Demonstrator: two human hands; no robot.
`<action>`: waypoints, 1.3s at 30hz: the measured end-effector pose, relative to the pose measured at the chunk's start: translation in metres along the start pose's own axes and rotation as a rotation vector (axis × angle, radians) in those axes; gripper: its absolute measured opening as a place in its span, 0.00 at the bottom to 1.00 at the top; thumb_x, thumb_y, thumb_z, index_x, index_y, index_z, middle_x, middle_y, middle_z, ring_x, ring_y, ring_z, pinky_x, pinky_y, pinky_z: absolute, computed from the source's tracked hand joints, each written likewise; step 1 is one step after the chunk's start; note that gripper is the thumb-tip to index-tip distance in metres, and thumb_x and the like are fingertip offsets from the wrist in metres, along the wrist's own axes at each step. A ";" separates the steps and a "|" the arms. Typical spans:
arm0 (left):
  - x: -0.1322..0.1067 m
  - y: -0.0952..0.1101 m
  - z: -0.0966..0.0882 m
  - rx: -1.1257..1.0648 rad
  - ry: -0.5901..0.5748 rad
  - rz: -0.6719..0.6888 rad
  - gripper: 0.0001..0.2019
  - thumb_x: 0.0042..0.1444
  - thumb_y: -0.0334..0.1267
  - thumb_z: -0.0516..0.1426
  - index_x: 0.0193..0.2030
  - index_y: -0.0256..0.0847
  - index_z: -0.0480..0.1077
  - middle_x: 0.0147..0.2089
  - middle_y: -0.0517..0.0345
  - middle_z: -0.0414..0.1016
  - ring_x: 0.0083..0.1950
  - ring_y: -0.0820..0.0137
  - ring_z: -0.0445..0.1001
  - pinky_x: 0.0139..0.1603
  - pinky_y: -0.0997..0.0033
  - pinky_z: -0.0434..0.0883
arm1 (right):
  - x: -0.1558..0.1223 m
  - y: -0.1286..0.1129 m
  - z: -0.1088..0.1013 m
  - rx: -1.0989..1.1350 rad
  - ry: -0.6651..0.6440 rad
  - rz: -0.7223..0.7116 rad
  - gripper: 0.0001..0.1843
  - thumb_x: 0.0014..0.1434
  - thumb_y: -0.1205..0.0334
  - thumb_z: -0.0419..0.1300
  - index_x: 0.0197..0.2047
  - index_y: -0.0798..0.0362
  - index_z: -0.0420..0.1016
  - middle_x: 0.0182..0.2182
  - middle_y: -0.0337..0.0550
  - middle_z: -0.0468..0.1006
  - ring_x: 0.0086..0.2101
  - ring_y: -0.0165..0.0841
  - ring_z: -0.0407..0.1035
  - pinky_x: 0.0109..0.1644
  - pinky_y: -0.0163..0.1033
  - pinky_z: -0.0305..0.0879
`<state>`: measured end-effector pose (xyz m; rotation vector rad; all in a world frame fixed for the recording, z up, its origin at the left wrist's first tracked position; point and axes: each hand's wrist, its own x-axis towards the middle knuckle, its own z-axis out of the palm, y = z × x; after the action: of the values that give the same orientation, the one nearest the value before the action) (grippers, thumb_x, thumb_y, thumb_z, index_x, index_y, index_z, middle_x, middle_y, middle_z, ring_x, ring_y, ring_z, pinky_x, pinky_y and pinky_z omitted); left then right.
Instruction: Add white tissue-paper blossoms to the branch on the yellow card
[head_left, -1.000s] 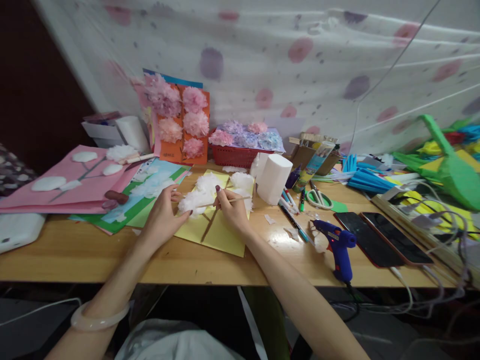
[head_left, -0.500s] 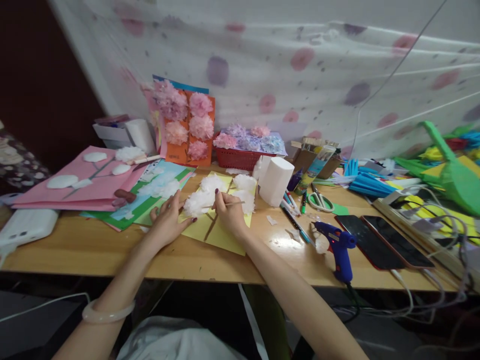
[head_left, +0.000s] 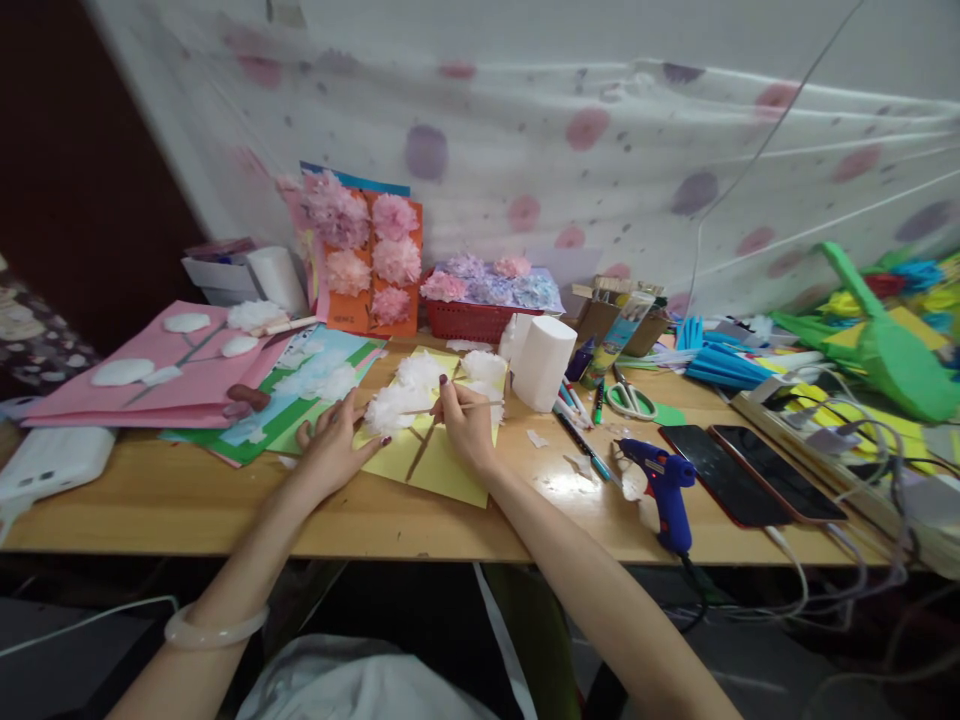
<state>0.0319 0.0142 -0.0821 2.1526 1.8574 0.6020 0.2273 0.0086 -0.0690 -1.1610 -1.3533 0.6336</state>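
A sheet of yellow card lies on the table in front of me, with brown strips on it and fluffy white tissue puffs along its upper part. My right hand is closed in a pinch around a thin wooden stick. The stick lies almost level, its left end against the puffs. My left hand rests at the card's left edge, fingers spread, thumb near the lower left puff. Another white puff sits at the card's upper right.
A white paper roll stands behind the card. Rightward are pens, scissors, a blue glue gun and two phones. On the left lie pink card and green card. A red basket holds tissue flowers.
My right hand has shifted slightly to the right over the card with the stick. My left hand stays about where it was. The camera view has turned a little to the right.
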 end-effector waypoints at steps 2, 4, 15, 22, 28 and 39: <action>0.000 0.000 0.001 -0.002 0.019 0.002 0.41 0.59 0.48 0.57 0.74 0.34 0.47 0.63 0.33 0.74 0.73 0.44 0.57 0.67 0.31 0.51 | 0.001 0.000 -0.001 0.013 0.005 0.011 0.33 0.65 0.36 0.47 0.17 0.50 0.66 0.15 0.38 0.69 0.20 0.29 0.64 0.29 0.35 0.60; -0.001 0.000 0.002 -0.012 0.026 0.001 0.40 0.59 0.48 0.57 0.74 0.35 0.48 0.62 0.34 0.74 0.73 0.45 0.57 0.68 0.32 0.51 | 0.001 0.001 -0.001 0.023 -0.007 0.013 0.34 0.65 0.35 0.48 0.18 0.50 0.66 0.15 0.37 0.68 0.20 0.29 0.63 0.29 0.35 0.60; 0.001 -0.007 0.006 -0.043 0.039 0.016 0.36 0.59 0.48 0.56 0.72 0.39 0.53 0.64 0.37 0.73 0.72 0.45 0.57 0.68 0.32 0.49 | 0.001 -0.009 -0.007 0.074 0.000 -0.033 0.34 0.62 0.34 0.50 0.15 0.50 0.66 0.14 0.39 0.68 0.19 0.29 0.64 0.27 0.35 0.60; -0.003 -0.004 0.005 -0.031 0.058 0.034 0.33 0.59 0.45 0.56 0.69 0.38 0.56 0.64 0.37 0.72 0.71 0.44 0.59 0.67 0.32 0.51 | 0.005 -0.009 -0.020 0.070 0.210 -0.053 0.36 0.65 0.36 0.42 0.12 0.47 0.61 0.12 0.40 0.64 0.18 0.31 0.61 0.26 0.38 0.59; -0.006 0.000 0.003 -0.008 0.104 0.047 0.31 0.57 0.44 0.59 0.67 0.40 0.61 0.64 0.36 0.72 0.70 0.45 0.61 0.66 0.35 0.54 | 0.008 0.000 -0.018 0.028 0.235 -0.032 0.39 0.65 0.34 0.43 0.08 0.46 0.56 0.08 0.37 0.55 0.14 0.29 0.53 0.24 0.38 0.56; -0.011 -0.001 0.003 -0.009 0.127 0.101 0.29 0.57 0.45 0.59 0.65 0.41 0.62 0.63 0.40 0.74 0.68 0.47 0.63 0.66 0.39 0.54 | 0.010 -0.011 -0.042 -0.172 0.264 -0.063 0.38 0.70 0.40 0.36 0.15 0.48 0.61 0.12 0.37 0.60 0.17 0.31 0.59 0.25 0.37 0.56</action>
<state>0.0314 0.0040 -0.0865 2.2621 1.8114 0.7831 0.2663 0.0020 -0.0480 -1.2855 -1.2297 0.3105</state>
